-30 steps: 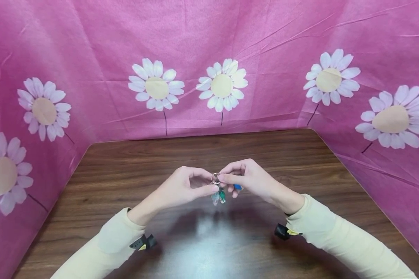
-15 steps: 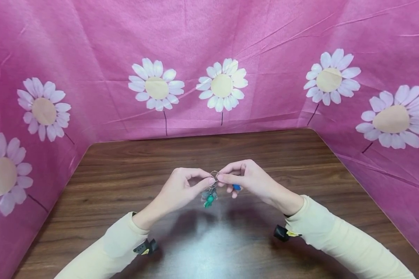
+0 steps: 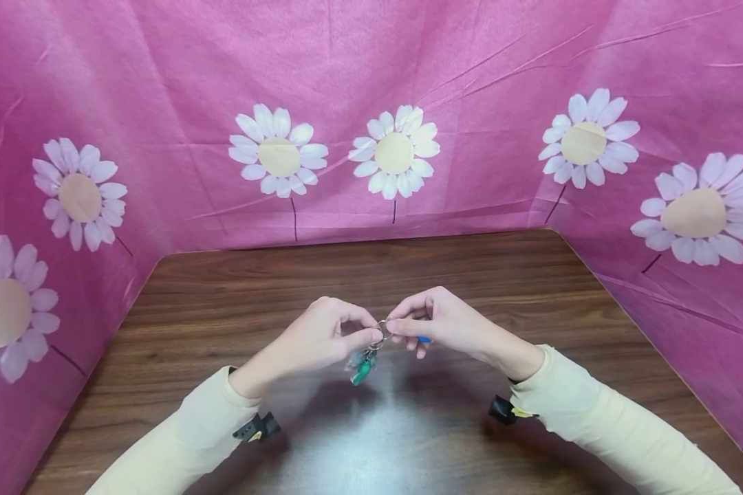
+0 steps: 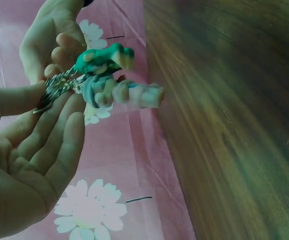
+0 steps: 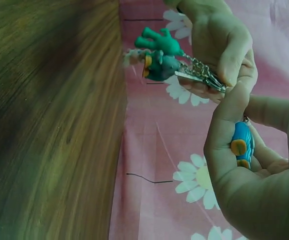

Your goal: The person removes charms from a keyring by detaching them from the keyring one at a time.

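Between the two hands a metal key ring (image 3: 382, 331) is held above the table. My left hand (image 3: 328, 333) pinches its left side between thumb and fingers. Small figure charms on chains hang below the left fingertips: a green figure (image 3: 362, 372) and greyish ones beside it. In the left wrist view the green figure (image 4: 102, 57) and a grey-and-pale figure (image 4: 122, 93) dangle from chains. My right hand (image 3: 442, 320) pinches the ring's right side. A blue figure charm (image 5: 242, 144) with orange feet hangs by the right palm, partly covered by the fingers.
The brown wood-grain table (image 3: 223, 289) lies beneath both hands. Pink cloth (image 3: 483, 172) printed with white daisies walls the back and both sides. Black wrist straps (image 3: 256, 427) sit at the cream sleeves (image 3: 210, 419).
The green and grey charms have swung left and lower, under the left hand. More of the ring shows between the hands, and both hands still pinch it.
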Available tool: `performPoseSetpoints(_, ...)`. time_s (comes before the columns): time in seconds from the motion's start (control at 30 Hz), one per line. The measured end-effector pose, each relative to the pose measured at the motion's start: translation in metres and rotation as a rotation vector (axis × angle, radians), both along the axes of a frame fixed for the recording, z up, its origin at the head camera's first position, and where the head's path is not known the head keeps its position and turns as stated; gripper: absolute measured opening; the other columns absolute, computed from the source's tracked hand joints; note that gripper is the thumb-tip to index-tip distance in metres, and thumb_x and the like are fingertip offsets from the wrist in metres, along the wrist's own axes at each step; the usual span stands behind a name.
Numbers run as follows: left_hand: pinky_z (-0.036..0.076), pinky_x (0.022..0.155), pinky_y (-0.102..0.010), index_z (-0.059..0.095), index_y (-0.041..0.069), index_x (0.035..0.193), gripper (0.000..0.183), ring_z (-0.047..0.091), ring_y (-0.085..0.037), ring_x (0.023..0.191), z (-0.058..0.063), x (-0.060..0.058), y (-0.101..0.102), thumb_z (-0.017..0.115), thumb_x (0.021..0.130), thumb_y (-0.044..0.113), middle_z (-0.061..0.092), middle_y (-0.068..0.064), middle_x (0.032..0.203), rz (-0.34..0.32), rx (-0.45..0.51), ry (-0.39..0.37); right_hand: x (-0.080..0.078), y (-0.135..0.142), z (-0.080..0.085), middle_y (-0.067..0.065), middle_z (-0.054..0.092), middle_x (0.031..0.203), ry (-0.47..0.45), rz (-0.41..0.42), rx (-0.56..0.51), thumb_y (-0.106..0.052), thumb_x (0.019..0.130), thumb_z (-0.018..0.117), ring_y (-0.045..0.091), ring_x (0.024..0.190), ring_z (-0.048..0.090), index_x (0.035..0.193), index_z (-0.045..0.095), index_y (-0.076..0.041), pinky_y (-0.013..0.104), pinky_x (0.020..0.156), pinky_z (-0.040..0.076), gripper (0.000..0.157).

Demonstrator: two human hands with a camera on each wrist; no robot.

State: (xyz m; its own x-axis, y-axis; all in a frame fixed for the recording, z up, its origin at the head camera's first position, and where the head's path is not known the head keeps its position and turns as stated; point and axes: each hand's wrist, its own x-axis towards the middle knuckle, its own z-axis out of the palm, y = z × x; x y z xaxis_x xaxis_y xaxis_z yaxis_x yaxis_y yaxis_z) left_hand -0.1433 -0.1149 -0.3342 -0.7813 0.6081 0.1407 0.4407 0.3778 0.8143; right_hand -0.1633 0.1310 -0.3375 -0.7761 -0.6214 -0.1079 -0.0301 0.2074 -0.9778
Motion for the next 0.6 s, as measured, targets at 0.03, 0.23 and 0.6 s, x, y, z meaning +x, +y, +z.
performPoseSetpoints(0.03,0.048,0.051,-0.024,0.078,0.022,0.092,0.010,0.059,-0.009,0.055,0.000,-0.002,0.000,0.070,0.098,0.022,0.071,0.006,0.070,-0.017,0.003,-0.015,0.000,0.000,0.000,0.024,0.071,0.091,0.004,0.001,0.003,-0.018,0.095,0.074,0.019,0.065,0.062,0.108,0.075,-0.001,0.032,0.056,0.059,0.021)
performPoseSetpoints(0.23,0.057,0.077,-0.030,0.077,0.011,0.102,0.015,0.069,-0.020,0.084,-0.006,-0.010,-0.002,0.069,0.098,0.023,0.075,0.003,0.088,-0.051,0.100,-0.143,0.000,-0.002,0.000,0.016,0.071,0.085,-0.006,-0.052,-0.036,-0.016,0.095,0.072,0.017,0.064,0.062,0.107,0.074,0.000,0.032,0.057,0.059,0.020)
performPoseSetpoints(0.6,0.060,0.084,-0.042,0.075,0.006,0.109,0.019,0.073,-0.022,0.085,-0.011,-0.008,0.001,0.073,0.095,0.020,0.075,-0.014,0.094,0.034,0.258,-0.296,-0.001,-0.004,0.000,0.015,0.073,0.085,-0.065,-0.124,-0.103,-0.018,0.095,0.074,0.013,0.063,0.062,0.108,0.074,0.001,0.031,0.057,0.059,0.023)
